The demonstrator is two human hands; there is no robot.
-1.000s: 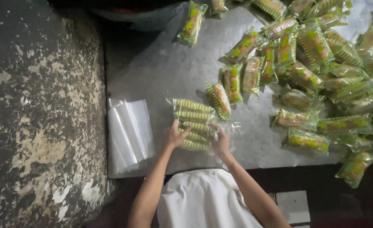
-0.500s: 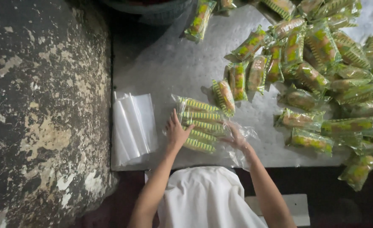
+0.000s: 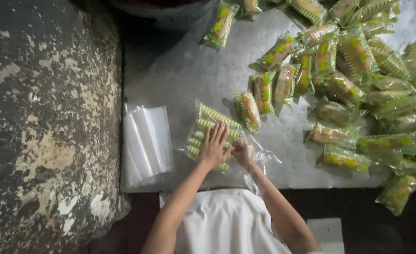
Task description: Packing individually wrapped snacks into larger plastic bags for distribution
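Observation:
A row of yellow-green snack packets (image 3: 207, 126) lies side by side on the grey metal table (image 3: 184, 75), inside a clear plastic bag (image 3: 259, 162). My left hand (image 3: 214, 145) lies flat on top of these packets, fingers spread. My right hand (image 3: 243, 153) is inside the open mouth of the clear bag, just right of the packets, fingers curled against the film.
A stack of empty clear bags (image 3: 146, 141) lies at the table's left edge. Many loose green-yellow packets (image 3: 353, 70) are heaped at the right and back. A rough peeling concrete surface (image 3: 43, 127) borders the left. A round basin (image 3: 170, 11) sits at the far edge.
My left hand has slid from the left side of the packet row onto its top. My right hand has gone into the clear bag's mouth, and the bag now covers the packets.

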